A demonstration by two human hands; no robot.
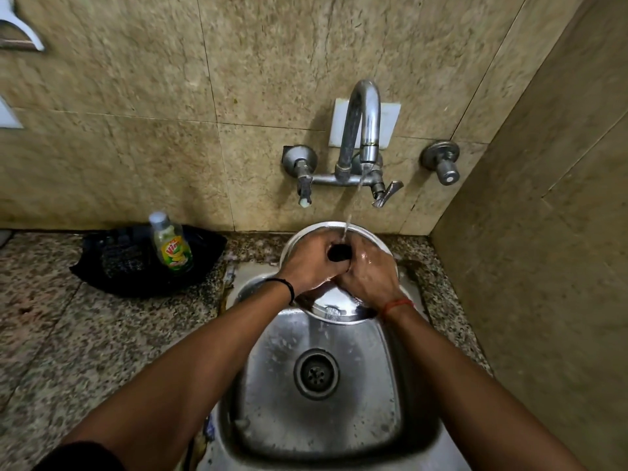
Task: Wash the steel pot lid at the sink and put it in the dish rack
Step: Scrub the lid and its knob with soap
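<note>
The round steel pot lid is held over the back of the steel sink, under water running from the tap. My left hand grips the lid's black knob. My right hand lies wet against the lid's face beside the knob, fingers bent over it. Both hands hide most of the lid; only its far rim and near edge show. No dish rack is in view.
A dish soap bottle stands in a black tray on the granite counter left of the sink. Tiled walls close in behind and on the right. A tap lever and a wall valve sit above the sink.
</note>
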